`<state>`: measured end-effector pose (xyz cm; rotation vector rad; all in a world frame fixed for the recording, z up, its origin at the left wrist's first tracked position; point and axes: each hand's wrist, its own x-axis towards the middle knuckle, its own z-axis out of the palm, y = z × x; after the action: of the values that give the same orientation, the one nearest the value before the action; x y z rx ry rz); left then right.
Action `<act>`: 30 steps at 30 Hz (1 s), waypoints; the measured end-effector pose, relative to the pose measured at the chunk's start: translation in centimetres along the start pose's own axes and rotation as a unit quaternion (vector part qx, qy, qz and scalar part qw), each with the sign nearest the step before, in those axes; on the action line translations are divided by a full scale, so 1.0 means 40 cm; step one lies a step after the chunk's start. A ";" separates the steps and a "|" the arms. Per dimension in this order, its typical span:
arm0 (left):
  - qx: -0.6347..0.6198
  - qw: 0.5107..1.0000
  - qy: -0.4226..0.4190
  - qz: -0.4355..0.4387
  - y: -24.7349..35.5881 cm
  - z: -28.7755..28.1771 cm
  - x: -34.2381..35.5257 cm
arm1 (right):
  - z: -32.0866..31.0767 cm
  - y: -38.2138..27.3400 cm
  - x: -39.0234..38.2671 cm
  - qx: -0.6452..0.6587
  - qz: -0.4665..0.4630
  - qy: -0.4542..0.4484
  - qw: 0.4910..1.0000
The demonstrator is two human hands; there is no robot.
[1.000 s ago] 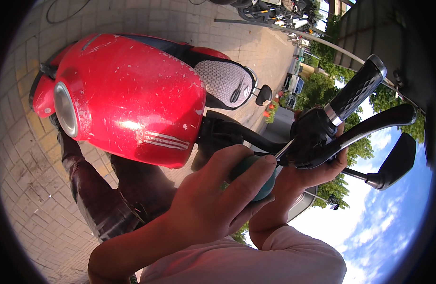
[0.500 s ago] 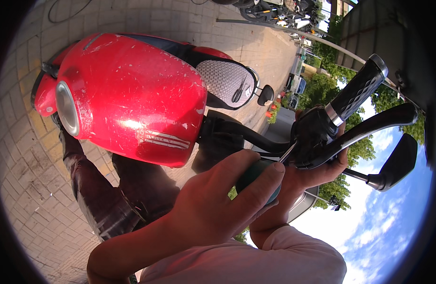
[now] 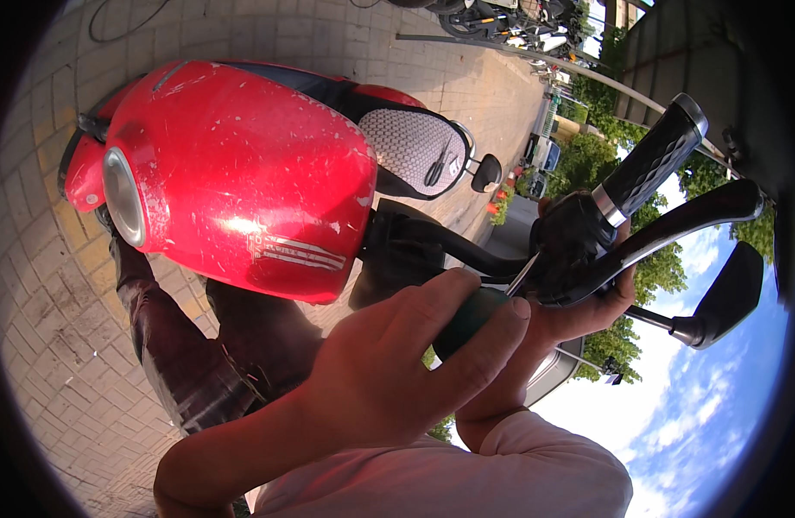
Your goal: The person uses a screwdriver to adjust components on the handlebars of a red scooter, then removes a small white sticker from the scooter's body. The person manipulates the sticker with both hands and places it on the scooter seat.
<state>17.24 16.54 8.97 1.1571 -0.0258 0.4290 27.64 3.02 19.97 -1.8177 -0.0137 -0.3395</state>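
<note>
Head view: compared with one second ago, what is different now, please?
The fingers of the hand gripping the green-handled screwdriver have shifted slightly toward the picture's right. Nothing was newly grasped or released. The other hand stays behind the brake lever; the red scooter stands as before.

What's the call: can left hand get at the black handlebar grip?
Probably not while the left hand is closed on the green-handled screwdriver. The patterned black handlebar grip itself looks uncovered on the camera side; the right hand cups the brake-lever housing beside it.
</note>
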 end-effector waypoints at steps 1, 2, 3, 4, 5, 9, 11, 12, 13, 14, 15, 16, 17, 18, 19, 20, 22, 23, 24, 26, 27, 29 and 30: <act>0.047 0.997 0.014 0.056 0.006 0.006 0.004 | 0.010 -0.003 -0.001 0.002 0.002 0.002 1.000; 0.094 0.989 0.027 0.113 0.014 0.014 0.010 | 0.023 -0.006 -0.001 0.005 0.004 0.004 1.000; 0.124 0.983 0.030 0.133 0.019 0.015 0.017 | 0.033 -0.007 -0.003 0.009 0.006 0.006 1.000; 0.154 0.976 0.035 0.153 0.023 0.014 0.023 | 0.041 -0.005 -0.011 -0.032 0.003 -0.024 0.999; 0.166 0.976 0.029 0.139 0.021 0.009 0.033 | 0.034 0.005 0.003 0.051 0.003 -0.080 0.996; 0.156 0.985 -0.055 -0.051 0.068 -0.015 0.043 | 0.017 0.018 0.016 0.081 0.003 -0.099 0.992; 0.089 0.978 -0.063 -0.180 0.082 -0.011 0.047 | 0.019 0.019 0.011 0.053 0.000 -0.099 0.994; 0.100 0.985 -0.034 -0.140 0.076 0.001 0.046 | 0.016 0.017 0.011 0.014 -0.011 -0.097 0.995; 0.111 0.989 -0.006 -0.098 0.067 0.012 0.046 | 0.017 0.023 0.010 -0.009 -0.026 -0.079 0.997; 0.120 0.991 0.019 -0.054 0.071 0.021 0.048 | 0.011 0.025 0.015 -0.032 -0.040 -0.059 0.997; 0.113 0.992 0.011 -0.060 0.083 0.024 0.044 | 0.002 0.032 0.023 -0.038 -0.049 -0.099 0.993; 0.103 0.992 0.002 -0.067 0.094 0.032 0.039 | -0.007 0.034 0.027 -0.044 -0.060 -0.139 0.987; 0.092 0.992 0.003 -0.086 0.090 0.043 0.024 | 0.005 0.023 0.015 -0.044 -0.054 -0.084 0.994; 0.081 0.991 0.002 -0.106 0.086 0.047 0.017 | 0.003 0.026 0.011 -0.017 -0.056 -0.089 0.994; 0.063 0.983 0.016 -0.171 0.093 0.051 0.023 | -0.001 0.029 0.008 -0.041 -0.072 -0.085 0.993; 0.045 0.971 0.033 -0.234 0.097 0.057 0.029 | -0.006 0.036 0.008 -0.066 -0.088 -0.080 0.991; -0.031 0.947 0.055 -0.315 0.120 0.063 0.058 | -0.014 0.055 0.016 -0.015 -0.154 -0.103 0.983; -0.023 0.958 0.108 -0.264 0.111 0.082 0.059 | -0.008 0.040 0.014 -0.002 -0.162 -0.108 0.981; -0.017 0.964 0.162 -0.209 0.081 0.096 0.051 | 0.000 0.025 0.013 0.012 -0.169 -0.116 0.979; -0.006 0.978 0.127 -0.166 0.054 0.080 0.036 | -0.010 0.034 0.025 0.025 -0.146 -0.142 0.979; 0.004 0.977 0.105 -0.184 0.056 0.067 0.042 | -0.012 0.040 0.027 0.022 -0.160 -0.147 0.976; 0.034 0.965 0.062 -0.254 0.074 0.039 0.063 | -0.020 0.026 0.036 0.016 -0.159 -0.174 0.972; 0.048 0.949 0.046 -0.309 0.081 0.024 0.071 | -0.023 0.029 0.039 0.012 -0.184 -0.174 0.967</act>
<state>18.93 17.65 12.89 1.1725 0.4343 -0.0765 29.16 1.59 19.46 -1.8264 -0.6034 -0.2739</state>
